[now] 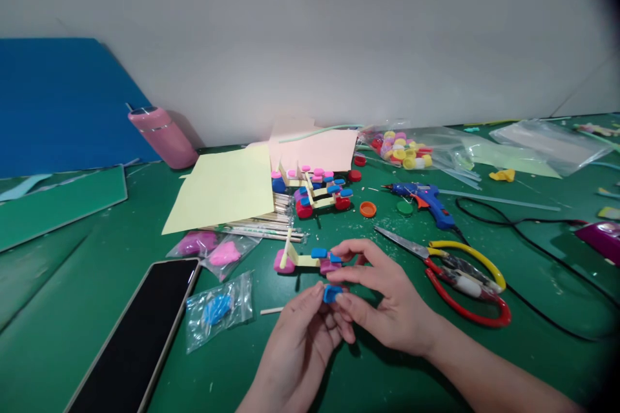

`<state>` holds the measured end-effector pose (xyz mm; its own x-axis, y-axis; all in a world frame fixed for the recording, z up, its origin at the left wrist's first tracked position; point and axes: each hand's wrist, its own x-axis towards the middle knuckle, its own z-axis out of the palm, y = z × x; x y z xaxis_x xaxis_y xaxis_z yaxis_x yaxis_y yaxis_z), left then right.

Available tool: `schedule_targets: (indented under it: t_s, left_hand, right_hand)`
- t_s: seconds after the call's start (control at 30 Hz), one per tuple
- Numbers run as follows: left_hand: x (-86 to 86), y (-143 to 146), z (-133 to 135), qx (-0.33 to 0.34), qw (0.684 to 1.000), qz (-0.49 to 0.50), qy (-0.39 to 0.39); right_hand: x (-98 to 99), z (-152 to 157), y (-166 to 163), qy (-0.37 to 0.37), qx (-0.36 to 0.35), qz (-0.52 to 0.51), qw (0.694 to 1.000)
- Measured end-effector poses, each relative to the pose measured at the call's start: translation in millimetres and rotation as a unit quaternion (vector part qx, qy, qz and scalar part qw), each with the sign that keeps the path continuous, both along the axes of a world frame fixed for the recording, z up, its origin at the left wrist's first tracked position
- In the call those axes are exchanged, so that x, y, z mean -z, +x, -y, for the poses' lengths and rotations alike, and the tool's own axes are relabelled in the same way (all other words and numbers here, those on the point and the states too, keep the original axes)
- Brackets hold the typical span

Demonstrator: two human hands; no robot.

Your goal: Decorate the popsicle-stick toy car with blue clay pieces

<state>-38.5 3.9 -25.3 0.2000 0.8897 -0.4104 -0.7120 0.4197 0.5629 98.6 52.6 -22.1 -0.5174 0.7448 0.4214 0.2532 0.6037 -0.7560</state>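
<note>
Between my two hands is a small lump of blue modelling clay (332,293). My left hand (300,342) pinches it from the left with thumb and fingers. My right hand (382,293) presses its thumb against the lump's right side, with its index finger arched above. Just beyond my fingertips stands a little craft-stick car (306,261) with pink wheels and flat blue pieces on its right end. Behind it are more small cars (322,197) with red and blue wheels. A clear bag of blue clay (217,310) lies left of my left hand.
Scissors (450,271) and a blue glue gun (423,200) with a cord lie right. A phone (140,335), yellow paper (225,190), wooden sticks (261,227) and a pink tumbler (165,137) are left. A bag of coloured caps (400,147) lies at the wall.
</note>
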Motion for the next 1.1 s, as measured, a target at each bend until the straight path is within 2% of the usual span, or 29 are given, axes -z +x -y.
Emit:
schedule_targets:
  t_s: [0.2, 0.5, 0.7, 1.1]
  left_hand:
    - [0.4, 3.7, 0.0, 0.007, 1.000, 0.003, 0.009]
    - [-3.0, 6.3, -1.8, 0.014, 0.999, -0.036, 0.026]
    - [1.3, 5.9, -2.1, 0.022, 0.997, -0.060, 0.043]
    - [2.0, 5.7, -1.6, 0.022, 0.997, -0.059, 0.034]
  right_hand:
    - [5.9, 5.2, -7.8, -0.050, 0.045, -0.054, 0.996]
    - [6.5, 3.0, -5.8, -0.024, 0.049, -0.030, 0.998]
    - [6.5, 3.5, -6.4, -0.002, 0.068, -0.019, 0.998]
    - [9.9, 2.5, -6.4, 0.024, 0.071, -0.014, 0.997]
